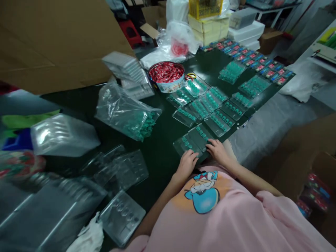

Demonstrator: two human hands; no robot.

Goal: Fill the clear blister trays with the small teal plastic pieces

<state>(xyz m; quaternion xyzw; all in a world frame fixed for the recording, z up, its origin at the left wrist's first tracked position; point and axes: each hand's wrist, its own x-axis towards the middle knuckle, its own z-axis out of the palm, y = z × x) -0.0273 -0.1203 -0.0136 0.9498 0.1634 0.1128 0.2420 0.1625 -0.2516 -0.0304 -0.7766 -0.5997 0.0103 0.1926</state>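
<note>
My left hand is closed at the near edge of a clear plastic blister tray, its fingers curled over the rim. That tray holds a short row of small green plastic pieces. Just to the right, my right hand grips the near right edge of a second clear blister tray, which also carries a row of green pieces. The fingertips of both hands partly cover the tray edges, and whether a loose piece is between them is too small to see.
Several filled blister trays lie farther along the dark table. A bag of green pieces, a round tin of red packets and yellow-handled scissors are beyond. Stacked empty trays stand at left; finished-looking packs line the far edge.
</note>
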